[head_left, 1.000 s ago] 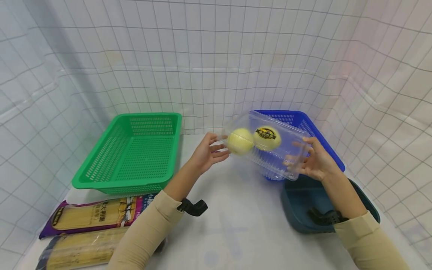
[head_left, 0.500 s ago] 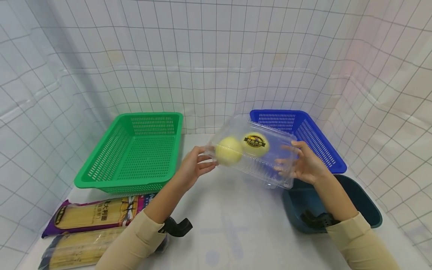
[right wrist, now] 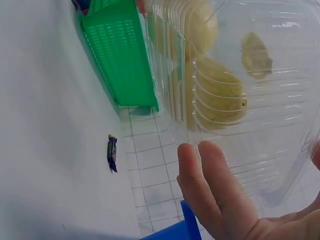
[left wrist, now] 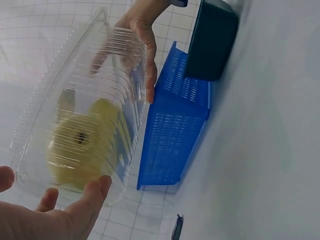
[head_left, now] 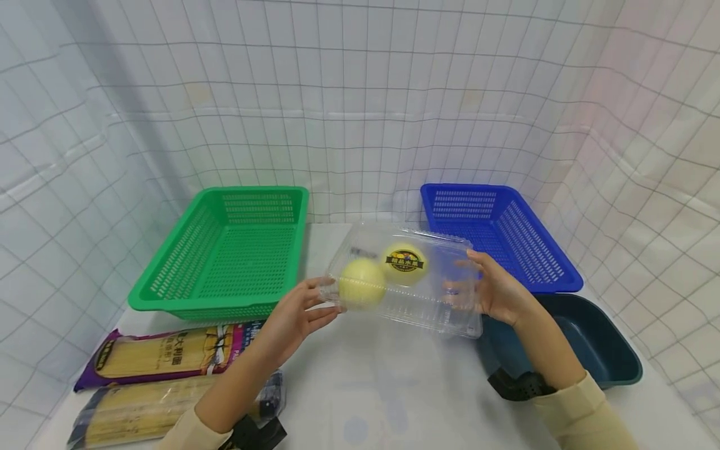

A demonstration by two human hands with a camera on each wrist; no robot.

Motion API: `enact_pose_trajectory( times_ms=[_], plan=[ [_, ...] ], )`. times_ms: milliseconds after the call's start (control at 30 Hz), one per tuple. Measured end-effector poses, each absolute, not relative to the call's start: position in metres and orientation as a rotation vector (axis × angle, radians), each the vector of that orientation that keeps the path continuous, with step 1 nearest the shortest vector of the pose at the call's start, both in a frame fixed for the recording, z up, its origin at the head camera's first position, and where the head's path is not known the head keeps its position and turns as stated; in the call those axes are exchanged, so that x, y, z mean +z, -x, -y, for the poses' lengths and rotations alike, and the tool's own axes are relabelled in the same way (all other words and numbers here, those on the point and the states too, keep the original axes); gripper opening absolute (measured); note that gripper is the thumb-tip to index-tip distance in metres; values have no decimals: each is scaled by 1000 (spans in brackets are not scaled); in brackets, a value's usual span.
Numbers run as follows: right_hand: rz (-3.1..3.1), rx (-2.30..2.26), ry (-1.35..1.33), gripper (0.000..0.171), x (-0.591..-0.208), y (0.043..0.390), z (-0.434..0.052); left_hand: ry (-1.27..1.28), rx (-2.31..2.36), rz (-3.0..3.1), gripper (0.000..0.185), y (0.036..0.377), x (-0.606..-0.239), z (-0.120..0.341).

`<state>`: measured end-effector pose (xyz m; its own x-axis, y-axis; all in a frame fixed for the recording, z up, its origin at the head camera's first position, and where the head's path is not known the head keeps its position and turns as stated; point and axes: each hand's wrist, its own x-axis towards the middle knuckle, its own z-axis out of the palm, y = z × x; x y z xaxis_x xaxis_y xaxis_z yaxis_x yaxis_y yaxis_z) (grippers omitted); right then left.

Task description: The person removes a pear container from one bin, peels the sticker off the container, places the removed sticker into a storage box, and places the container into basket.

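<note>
A clear plastic clamshell box (head_left: 427,303) is held above the white table, its left end tilted toward me. Inside, two round pale-yellow fruits (head_left: 362,284) lie toward the left end, and a black-and-gold label (head_left: 405,260) shows over one of them. My left hand (head_left: 295,315) grips the left end, its fingers (left wrist: 92,195) spread along the plastic. At the other end my right hand (head_left: 497,287) holds the box, with fingertips (right wrist: 212,155) against its underside. Both wrist views show the fruits through the ribbed plastic.
A green basket (head_left: 298,250) stands at the left, a blue basket (head_left: 540,231) at the back right. In front of the blue one is a dark teal bin (head_left: 624,350). Two pasta packs (head_left: 157,356) lie front left. A small dark purple wrapped piece (right wrist: 112,153) lies on the table.
Both hands have brought the box left and toward me, lower over the table. The blue basket, partly covered before, shows more fully now.
</note>
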<state>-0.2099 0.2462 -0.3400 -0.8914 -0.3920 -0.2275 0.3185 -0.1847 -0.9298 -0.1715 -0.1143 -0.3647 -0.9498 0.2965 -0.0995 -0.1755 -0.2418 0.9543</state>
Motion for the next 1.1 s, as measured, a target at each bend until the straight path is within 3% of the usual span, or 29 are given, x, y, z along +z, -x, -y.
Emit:
enact_pose_trajectory(
  times_ms=[433,867,1100],
  plan=[
    [-1748,-2029,27,77,-369,195,-220,-3,2354,-1704,50,131,-397,126],
    [-1800,-2125,-14,60,-414,199,-200,47,2310,-1851,37,131,-433,126],
    [-1844,-2160,-133,62,-431,203,-193,-24,2183,-1925,36,131,-442,129]
  ],
)
